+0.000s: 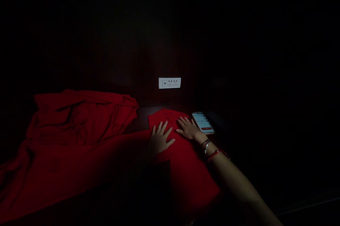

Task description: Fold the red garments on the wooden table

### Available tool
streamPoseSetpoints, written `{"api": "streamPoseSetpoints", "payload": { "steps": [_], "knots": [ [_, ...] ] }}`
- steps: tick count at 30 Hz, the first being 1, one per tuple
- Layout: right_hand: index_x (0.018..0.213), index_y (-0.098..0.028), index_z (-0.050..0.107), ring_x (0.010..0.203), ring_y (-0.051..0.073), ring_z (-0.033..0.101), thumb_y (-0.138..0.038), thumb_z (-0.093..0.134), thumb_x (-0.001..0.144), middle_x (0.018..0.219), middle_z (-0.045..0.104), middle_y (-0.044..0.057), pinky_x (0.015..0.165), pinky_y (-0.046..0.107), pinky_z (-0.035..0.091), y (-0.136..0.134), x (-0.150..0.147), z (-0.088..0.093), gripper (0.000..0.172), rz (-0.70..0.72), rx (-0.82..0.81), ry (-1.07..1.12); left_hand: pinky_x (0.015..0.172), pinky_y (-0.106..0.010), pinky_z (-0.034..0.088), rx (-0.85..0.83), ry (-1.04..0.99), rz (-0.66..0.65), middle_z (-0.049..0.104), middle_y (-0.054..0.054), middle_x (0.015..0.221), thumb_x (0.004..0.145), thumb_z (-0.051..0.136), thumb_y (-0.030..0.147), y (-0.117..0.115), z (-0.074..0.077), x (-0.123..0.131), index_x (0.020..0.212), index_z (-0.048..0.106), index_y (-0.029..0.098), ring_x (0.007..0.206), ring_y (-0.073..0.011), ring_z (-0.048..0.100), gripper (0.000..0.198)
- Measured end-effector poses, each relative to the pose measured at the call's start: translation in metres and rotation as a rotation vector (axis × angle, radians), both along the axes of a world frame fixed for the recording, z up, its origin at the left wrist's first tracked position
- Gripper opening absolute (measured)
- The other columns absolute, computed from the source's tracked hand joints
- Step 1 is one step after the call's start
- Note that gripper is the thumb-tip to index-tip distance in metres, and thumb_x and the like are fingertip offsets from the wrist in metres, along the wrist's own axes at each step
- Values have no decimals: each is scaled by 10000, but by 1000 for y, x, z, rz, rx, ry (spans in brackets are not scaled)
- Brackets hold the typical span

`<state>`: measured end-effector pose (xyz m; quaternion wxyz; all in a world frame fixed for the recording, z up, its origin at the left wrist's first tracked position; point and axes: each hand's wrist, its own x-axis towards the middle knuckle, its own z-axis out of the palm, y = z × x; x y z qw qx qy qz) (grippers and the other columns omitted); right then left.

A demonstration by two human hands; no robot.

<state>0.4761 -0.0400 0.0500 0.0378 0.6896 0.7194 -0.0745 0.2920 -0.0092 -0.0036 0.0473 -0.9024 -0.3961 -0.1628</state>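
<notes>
Red cloth [195, 180] lies flat in front of me, with one strip running toward me and another stretching left; it looks like a garment, but I cannot tell the kind. My left hand [160, 141] rests on it with fingers spread, a ring on one finger. Just to the right, my right hand [189, 130] also lies flat on the cloth, fingers stretched out and palm down. Bracelets circle that wrist. Neither hand grips anything. The left forearm is lost in shadow.
A lit phone [205, 124] lies beside my right hand. Rumpled red fabric [82, 116] is heaped at the left; whether it joins the flat cloth is unclear. A white wall socket [169, 83] sits behind. Deep darkness hides most surroundings.
</notes>
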Motion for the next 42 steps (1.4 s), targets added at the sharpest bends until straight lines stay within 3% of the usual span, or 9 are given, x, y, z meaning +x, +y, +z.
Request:
{"api": "streamPoseSetpoints", "payload": {
  "steps": [8, 11, 14, 17, 21, 26, 33, 38, 42],
  "knots": [
    [1376, -109, 135, 1309, 203, 60, -541, 160, 850, 1430, 101, 100, 1041, 409, 50, 34, 13, -32, 681, -10, -17, 49, 1001, -476, 193, -113, 0, 148, 288, -102, 1382, 722, 406, 613, 15, -12, -2, 1308, 342, 251, 1253, -347, 229, 691],
    [1319, -131, 324, 1256, 192, 264, -463, 215, 873, 1366, 314, 107, 1014, 336, 191, 45, 23, -17, 566, -19, 58, 112, 1001, -462, 200, -257, -36, 158, 334, -112, 1357, 697, 454, 608, 21, 3, 3, 1273, 399, 230, 1240, -344, 257, 691],
    [1170, -145, 504, 1098, 170, 475, -284, 247, 886, 1191, 523, 116, 875, 249, 350, 64, 37, 2, 407, -249, 148, 145, 947, -366, 316, -430, -133, 231, 500, -105, 1221, 771, 412, 514, 42, 31, 17, 1139, 522, 213, 1142, -261, 426, 488],
    [1068, -104, 569, 1005, 206, 544, -182, 363, 822, 1075, 586, 157, 749, 239, 408, 84, 47, 9, 330, -408, 118, 114, 840, -330, 404, -490, -213, 368, 571, -130, 1102, 821, 354, 439, 68, 54, 40, 1100, 520, 171, 1028, -231, 523, 420],
    [1030, -119, 589, 946, 202, 576, -138, 449, 753, 1034, 613, 134, 645, 205, 421, 100, 51, 3, 311, -436, 60, 112, 733, -349, 450, -594, -294, 552, 561, -202, 1091, 772, 443, 474, 92, 59, 67, 1183, 421, 84, 982, -291, 547, 567],
    [1114, -175, 525, 968, 192, 564, -159, 425, 776, 1080, 593, 106, 661, 217, 421, 100, 55, -2, 353, -475, 77, 100, 697, -318, 465, -639, -332, 606, 569, -163, 1099, 809, 430, 248, 101, 47, 74, 1197, 425, 133, 952, -249, 571, 406],
    [1194, -155, 452, 1022, 227, 521, -168, 338, 823, 1136, 536, 146, 770, 296, 404, 91, 47, -3, 388, -438, 87, 68, 695, -369, 470, -547, -237, 554, 568, -149, 1094, 834, 273, 175, 93, 42, 71, 1145, 523, 192, 962, -263, 555, 399],
    [1328, -187, 275, 1250, 240, 243, -307, 207, 884, 1379, 253, 116, 963, 382, 263, 90, 35, -15, 465, -233, 213, 16, 933, -481, 310, -321, -175, 405, 307, -90, 1372, 843, 281, 318, 84, 33, 76, 1221, 455, 241, 1235, -283, 276, 423],
    [1369, -215, 178, 1304, 228, 66, -446, 109, 879, 1436, 124, 53, 1008, 502, 77, 88, 35, -32, 546, -95, 59, -14, 963, -602, 159, -422, 66, 298, 179, 3, 1425, 831, 230, 445, 90, 20, 73, 1309, 308, 315, 1289, -325, 114, 502]
  ]
}}
